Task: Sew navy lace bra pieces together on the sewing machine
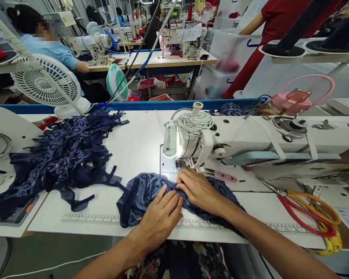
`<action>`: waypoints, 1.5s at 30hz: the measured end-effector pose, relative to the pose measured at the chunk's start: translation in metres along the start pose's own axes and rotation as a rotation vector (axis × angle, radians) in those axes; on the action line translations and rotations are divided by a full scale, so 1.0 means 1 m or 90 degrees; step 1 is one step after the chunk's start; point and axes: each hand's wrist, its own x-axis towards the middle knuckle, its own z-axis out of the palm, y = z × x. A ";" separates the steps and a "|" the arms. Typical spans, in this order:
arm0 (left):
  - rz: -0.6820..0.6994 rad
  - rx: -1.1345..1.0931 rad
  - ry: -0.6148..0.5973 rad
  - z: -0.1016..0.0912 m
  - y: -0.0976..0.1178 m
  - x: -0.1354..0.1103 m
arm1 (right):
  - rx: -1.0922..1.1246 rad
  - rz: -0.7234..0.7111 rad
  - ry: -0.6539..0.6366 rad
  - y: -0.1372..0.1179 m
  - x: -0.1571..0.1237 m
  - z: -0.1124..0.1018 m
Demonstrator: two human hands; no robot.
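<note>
A piece of dark blue lace fabric (139,193) lies on the white table just in front of the sewing machine (197,139). My left hand (161,215) rests on it with fingers together, pinching the fabric's upper fold. My right hand (199,190) presses on the same piece right next to the machine's presser foot (186,162), its fingers curled down onto the cloth. The two hands touch at the fingertips.
A heap of dark blue lace pieces (66,155) covers the table's left. Small snips (221,175) and red-and-orange scissors (305,209) lie to the right. A white fan (43,83) stands back left. Other people work at machines behind.
</note>
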 end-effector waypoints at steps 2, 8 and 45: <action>0.002 0.002 0.010 0.000 0.000 0.001 | 0.071 0.004 -0.019 0.001 0.001 -0.002; 0.019 0.011 0.026 0.004 0.001 0.000 | 0.138 0.017 0.103 0.006 0.006 0.017; -0.334 -0.221 0.057 0.011 -0.035 0.045 | -0.058 0.042 0.050 0.016 0.003 0.005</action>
